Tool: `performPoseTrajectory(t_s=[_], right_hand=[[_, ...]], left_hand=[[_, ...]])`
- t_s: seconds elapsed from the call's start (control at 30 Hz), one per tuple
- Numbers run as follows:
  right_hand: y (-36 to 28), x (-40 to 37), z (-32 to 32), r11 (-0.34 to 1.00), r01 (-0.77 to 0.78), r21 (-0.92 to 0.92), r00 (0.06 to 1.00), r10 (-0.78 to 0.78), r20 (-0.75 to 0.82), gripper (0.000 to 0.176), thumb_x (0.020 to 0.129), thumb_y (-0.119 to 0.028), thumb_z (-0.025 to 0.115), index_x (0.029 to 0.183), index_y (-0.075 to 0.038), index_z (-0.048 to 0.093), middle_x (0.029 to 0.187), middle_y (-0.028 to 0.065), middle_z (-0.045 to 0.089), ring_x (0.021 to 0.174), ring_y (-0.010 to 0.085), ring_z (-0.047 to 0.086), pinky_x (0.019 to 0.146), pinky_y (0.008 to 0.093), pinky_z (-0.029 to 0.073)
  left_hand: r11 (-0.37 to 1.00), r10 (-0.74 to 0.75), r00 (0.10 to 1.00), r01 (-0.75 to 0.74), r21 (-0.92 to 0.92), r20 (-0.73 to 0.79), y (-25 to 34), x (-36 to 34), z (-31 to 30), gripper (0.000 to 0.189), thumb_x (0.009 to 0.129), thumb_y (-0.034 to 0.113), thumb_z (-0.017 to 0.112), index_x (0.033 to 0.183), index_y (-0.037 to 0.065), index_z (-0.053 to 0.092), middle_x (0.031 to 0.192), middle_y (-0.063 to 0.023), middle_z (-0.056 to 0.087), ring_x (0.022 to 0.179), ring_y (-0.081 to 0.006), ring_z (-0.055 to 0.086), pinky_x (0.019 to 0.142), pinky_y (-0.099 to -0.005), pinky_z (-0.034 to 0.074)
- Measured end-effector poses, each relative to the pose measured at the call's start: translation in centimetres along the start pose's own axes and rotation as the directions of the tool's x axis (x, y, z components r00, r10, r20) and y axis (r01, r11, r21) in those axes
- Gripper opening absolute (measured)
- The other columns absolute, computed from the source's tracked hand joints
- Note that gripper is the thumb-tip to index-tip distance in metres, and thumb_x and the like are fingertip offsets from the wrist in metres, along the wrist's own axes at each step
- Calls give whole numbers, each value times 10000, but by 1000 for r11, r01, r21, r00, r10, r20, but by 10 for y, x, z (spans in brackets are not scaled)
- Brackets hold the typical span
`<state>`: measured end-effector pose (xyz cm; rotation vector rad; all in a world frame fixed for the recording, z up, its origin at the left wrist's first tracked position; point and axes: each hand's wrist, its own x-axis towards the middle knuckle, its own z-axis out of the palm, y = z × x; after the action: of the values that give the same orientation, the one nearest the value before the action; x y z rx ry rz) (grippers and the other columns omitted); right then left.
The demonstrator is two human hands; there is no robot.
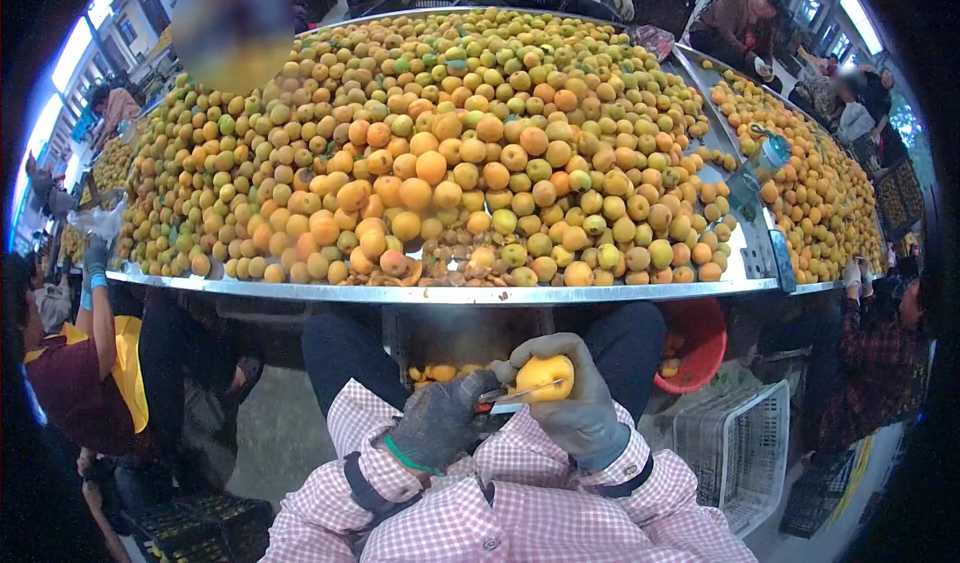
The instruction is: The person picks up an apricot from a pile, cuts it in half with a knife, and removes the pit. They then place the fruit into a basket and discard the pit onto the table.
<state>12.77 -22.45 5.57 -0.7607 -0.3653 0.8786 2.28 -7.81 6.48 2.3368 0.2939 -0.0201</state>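
My left hand point(442, 423), in a dark glove with a green cuff, is closed around the handle of a small knife point(515, 394). The blade lies against a yellow apricot point(545, 371). Gripping that apricot from the right is my right hand point(585, 403), in a grey glove. Both hands are above my lap, just short of the table's metal edge point(480, 294). Below and behind them, a crate point(400, 343) between my knees holds apricot pieces point(440, 372). Part of the knife handle is hidden by the left glove.
A large heap of apricots point(430, 168) covers the table, with scraps point(470, 263) at its near edge. To the right are a red basin point(700, 348), a white plastic crate point(745, 453) and a jar point(770, 153). Several people work around the tables.
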Motion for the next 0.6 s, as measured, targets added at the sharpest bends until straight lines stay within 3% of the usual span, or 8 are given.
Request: performPoseTrajectory(t_s=[0.13, 0.2, 0.27, 0.3, 0.37, 0.47, 0.57, 0.6], right_hand=[[-1, 10, -3, 925, 122, -360, 992, -98, 84, 602, 702, -31, 757, 1176, -49, 385, 1150, 144, 545, 1108, 257, 538, 966, 403, 436], [-7, 16, -19, 649, 263, -714, 965, -178, 194, 619, 699, -84, 778, 1198, -41, 414, 1140, 144, 559, 1078, 232, 541, 942, 383, 435], [-9, 22, -22, 661, 308, -684, 950, -167, 265, 533, 725, -150, 769, 1155, -39, 476, 1114, 115, 564, 1065, 208, 534, 929, 356, 432], [-6, 21, -15, 716, 254, -650, 967, -184, 175, 510, 741, -156, 756, 1154, -42, 479, 1133, 122, 565, 1066, 212, 543, 933, 356, 433], [9, 23, -1, 980, 106, -169, 994, -103, 22, 527, 781, -157, 715, 1205, -30, 428, 1176, 136, 559, 1060, 219, 564, 935, 349, 441], [-4, 26, 17, 999, 27, -35, 999, -27, -21, 559, 792, -222, 707, 1222, -23, 409, 1126, 110, 577, 1055, 208, 554, 941, 320, 428], [-33, 25, 9, 767, 39, -641, 995, 33, 99, 565, 786, -227, 714, 1219, -26, 413, 1094, 101, 582, 1037, 198, 551, 933, 314, 425], [-32, 25, 10, 768, 42, -639, 995, 29, 100, 565, 786, -227, 714, 1219, -26, 413, 1094, 101, 582, 1037, 198, 551, 933, 314, 425]], left_hand=[[999, -38, 997, 37, 12, 61, -2, 7, -5, 437, 775, 363, 657, 1116, 118, 535, 841, -153, 649, 762, -349, 635, 646, -439, 498], [995, -27, 1000, 26, 93, 11, -13, 13, 0, 415, 804, 351, 614, 1142, 132, 512, 818, -171, 645, 712, -383, 623, 608, -476, 490], [977, -99, 993, 84, 194, 68, 6, 15, -17, 407, 820, 338, 589, 1163, 133, 508, 845, -186, 644, 744, -397, 622, 636, -475, 502], [927, -180, 934, 267, 265, -309, 57, 15, -4, 421, 770, 249, 638, 1158, 120, 537, 1041, -180, 609, 992, -363, 580, 810, -475, 478], [982, -53, 968, 96, 163, -247, 38, 15, -7, 420, 776, 260, 631, 1161, 122, 533, 1019, -181, 614, 966, -368, 586, 791, -473, 482], [998, 10, 980, 4, 68, -201, 32, 26, -11, 420, 786, 275, 622, 1166, 125, 527, 987, -183, 621, 927, -374, 593, 761, -471, 487], [1000, 29, 982, -28, 10, -188, 28, 30, -11, 419, 795, 291, 612, 1171, 128, 521, 954, -184, 629, 888, -380, 601, 732, -469, 492], [999, 39, 982, -42, -11, -187, 27, 32, -10, 419, 799, 296, 609, 1172, 129, 519, 943, -185, 631, 875, -382, 604, 722, -469, 494]])
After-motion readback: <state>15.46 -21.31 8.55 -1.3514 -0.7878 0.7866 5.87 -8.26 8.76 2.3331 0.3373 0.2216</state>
